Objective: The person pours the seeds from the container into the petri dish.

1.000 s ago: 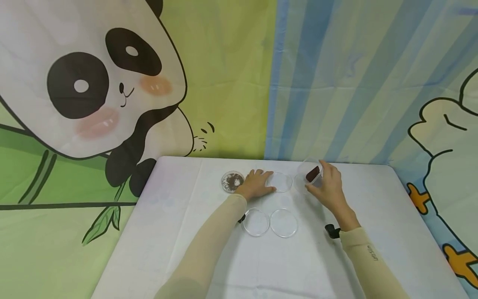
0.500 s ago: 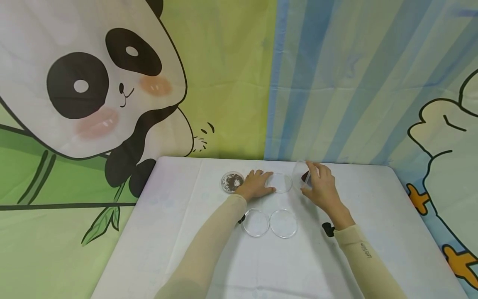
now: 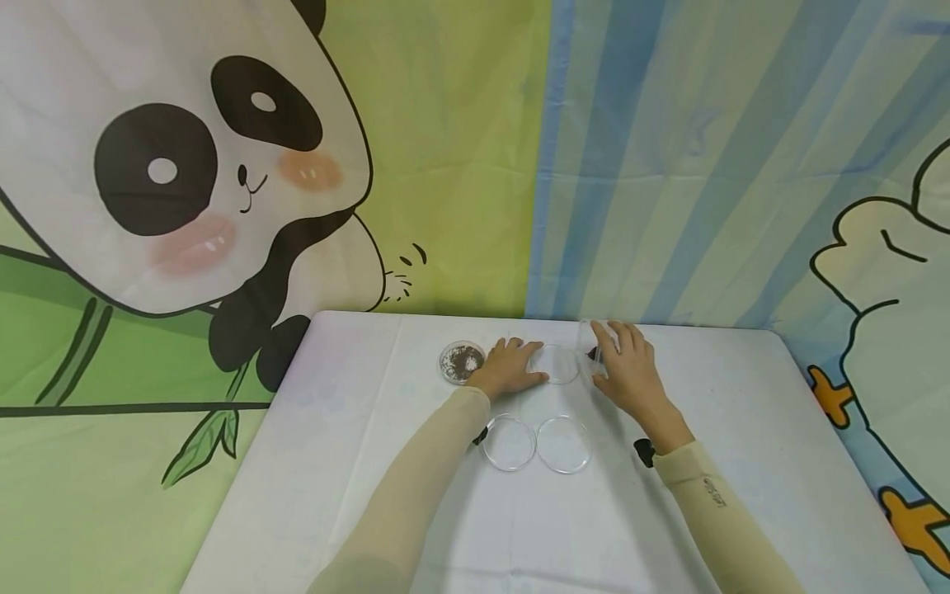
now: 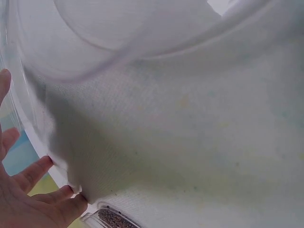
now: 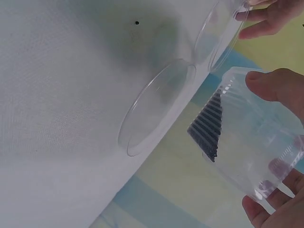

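Note:
My right hand [image 3: 633,367] grips a clear plastic cup [image 5: 251,137], thumb on one side and fingers on the other. The cup is tilted, and dark contents [image 5: 209,126] lie in one corner of it behind a ribbed pattern. My left hand [image 3: 508,367] rests flat with spread, fairly straight fingers, thumb and index fingertip right at the rim of a clear petri dish [image 3: 558,364]. Beside it on the left, a petri dish with dark grains [image 3: 462,361] is partly covered by that hand. Another clear dish [image 5: 159,109] lies near the cup in the right wrist view.
Nearer on the white table [image 3: 371,511] lie two more clear dishes, a left one [image 3: 509,443] and a right one [image 3: 564,444], side by side. A dark speck [image 5: 137,23] shows on the tabletop. Behind the table's back edge hangs a printed cloth [image 3: 460,165] with a panda.
My right hand has moved left with the cup, closer to the dish at my left hand, and the cup has turned so less of its dark contents shows. The left hand has stayed still.

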Motion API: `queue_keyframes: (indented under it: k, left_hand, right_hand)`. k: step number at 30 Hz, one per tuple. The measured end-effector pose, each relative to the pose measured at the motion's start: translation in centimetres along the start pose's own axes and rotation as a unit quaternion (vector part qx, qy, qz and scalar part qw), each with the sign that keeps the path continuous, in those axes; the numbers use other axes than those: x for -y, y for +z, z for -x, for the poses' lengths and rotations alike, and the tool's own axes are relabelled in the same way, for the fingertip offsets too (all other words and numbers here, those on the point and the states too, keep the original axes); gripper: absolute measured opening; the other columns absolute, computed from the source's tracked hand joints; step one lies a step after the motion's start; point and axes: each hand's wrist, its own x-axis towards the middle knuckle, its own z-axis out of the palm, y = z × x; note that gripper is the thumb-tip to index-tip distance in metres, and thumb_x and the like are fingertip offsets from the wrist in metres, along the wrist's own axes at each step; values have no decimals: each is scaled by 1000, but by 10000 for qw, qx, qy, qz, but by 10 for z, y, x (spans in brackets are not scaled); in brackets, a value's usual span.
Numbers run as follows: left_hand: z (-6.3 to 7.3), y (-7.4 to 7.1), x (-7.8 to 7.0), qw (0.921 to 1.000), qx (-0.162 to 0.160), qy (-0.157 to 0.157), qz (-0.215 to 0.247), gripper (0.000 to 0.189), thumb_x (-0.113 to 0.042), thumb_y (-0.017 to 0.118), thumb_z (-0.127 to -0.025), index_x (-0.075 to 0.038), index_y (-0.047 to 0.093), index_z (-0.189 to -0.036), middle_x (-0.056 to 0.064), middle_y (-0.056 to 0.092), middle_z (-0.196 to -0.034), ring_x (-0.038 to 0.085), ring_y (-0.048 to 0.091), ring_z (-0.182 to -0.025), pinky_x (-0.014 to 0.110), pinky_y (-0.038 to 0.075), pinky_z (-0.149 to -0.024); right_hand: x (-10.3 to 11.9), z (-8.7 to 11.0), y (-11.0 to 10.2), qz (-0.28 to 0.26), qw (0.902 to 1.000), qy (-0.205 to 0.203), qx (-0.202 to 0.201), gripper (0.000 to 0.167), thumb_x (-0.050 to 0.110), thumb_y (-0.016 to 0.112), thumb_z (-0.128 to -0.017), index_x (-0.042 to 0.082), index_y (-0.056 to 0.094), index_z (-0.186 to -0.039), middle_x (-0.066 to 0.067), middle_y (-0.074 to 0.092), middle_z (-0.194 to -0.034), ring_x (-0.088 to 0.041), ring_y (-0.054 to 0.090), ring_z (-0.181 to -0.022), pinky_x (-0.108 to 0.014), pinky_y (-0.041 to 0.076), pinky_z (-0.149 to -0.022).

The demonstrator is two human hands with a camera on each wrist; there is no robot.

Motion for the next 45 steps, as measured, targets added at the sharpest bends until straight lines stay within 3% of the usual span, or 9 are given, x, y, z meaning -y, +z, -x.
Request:
queue_keyframes:
  k: [10,17,45]
  left_hand:
    - [2,-3,-2,10000,8,30,13,69,-55,58,-97,-26,37,-156,13,38,-155,44,30,-142,56,28,-113]
    - [3,-3,-1,9998,-118,94,-90,69,-57,58,-96,-26,39,-155,12,41,-153,43,34,-140,55,31,-112]
    - [1,-2,0,9996,-96,132,-215,71,-60,57,-95,-26,39,-155,13,41,-152,42,36,-138,54,33,-111]
  right_hand:
    - [4,-2,4,188,9995,-231,-108,102,10,94,-65,4,39,-150,-31,37,-144,-54,34,-130,-70,38,-93]
    - [5,-4,4,226,9994,-244,-100,100,9,93,-66,6,39,-150,-30,37,-144,-54,33,-131,-70,37,-94]
    - [9,-4,7,398,9983,-365,-203,99,5,92,-64,7,41,-149,-30,39,-142,-55,34,-130,-70,37,-94]
